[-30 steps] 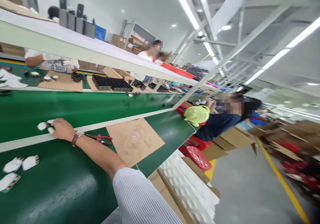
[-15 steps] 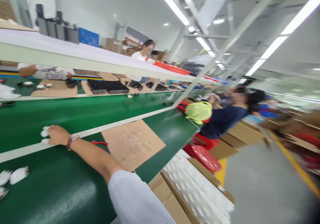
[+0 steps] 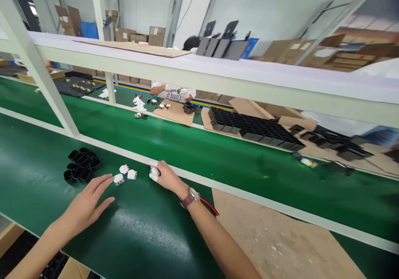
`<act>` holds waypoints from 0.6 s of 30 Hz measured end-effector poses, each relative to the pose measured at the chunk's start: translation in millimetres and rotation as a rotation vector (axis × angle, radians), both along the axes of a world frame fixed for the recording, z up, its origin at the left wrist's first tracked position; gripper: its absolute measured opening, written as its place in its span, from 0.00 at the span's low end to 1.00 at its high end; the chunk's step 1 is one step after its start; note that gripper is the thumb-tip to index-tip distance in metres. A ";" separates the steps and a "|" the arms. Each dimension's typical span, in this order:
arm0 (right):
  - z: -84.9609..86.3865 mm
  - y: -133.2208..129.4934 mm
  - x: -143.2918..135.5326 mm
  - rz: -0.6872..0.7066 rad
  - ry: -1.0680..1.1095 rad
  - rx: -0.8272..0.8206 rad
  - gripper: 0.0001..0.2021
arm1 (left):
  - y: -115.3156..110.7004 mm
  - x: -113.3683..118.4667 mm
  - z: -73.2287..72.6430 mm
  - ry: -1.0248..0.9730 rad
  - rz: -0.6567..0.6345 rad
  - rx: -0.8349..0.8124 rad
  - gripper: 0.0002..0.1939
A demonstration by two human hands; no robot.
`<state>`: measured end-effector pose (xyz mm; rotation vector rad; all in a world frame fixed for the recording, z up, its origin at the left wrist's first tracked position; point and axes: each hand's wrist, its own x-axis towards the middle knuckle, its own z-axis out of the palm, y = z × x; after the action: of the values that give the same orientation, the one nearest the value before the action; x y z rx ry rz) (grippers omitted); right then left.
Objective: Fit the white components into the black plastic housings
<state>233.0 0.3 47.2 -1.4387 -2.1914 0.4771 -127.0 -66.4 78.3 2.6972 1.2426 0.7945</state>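
- Over the desk point(image 3: 149, 237), a white piece point(image 3: 155, 171) appears to be pinched in the right hand point(image 3: 168, 177).
- Beside three white-topped boards point(image 3: 132, 174), the left hand point(image 3: 84, 205) is held spread.
- Gathering is suggested; gentle release near them would be called for.

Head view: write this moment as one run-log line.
left hand: open, beside three white parts | right hand: holding another white part | black cups: clustered on green tabletop

On the bench point(image 3: 137, 245), three parts point(image 3: 132, 174) lie right of cases point(image 3: 82, 160).
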 end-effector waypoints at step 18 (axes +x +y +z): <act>-29.2 -203.2 70.2 -0.373 -0.344 0.169 0.16 | 34.5 4.6 -10.5 -0.075 0.074 -0.242 0.31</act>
<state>303.3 -202.9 18.0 -1.8869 -2.0725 -0.0895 -122.4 -31.9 67.9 2.4221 1.3332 0.6958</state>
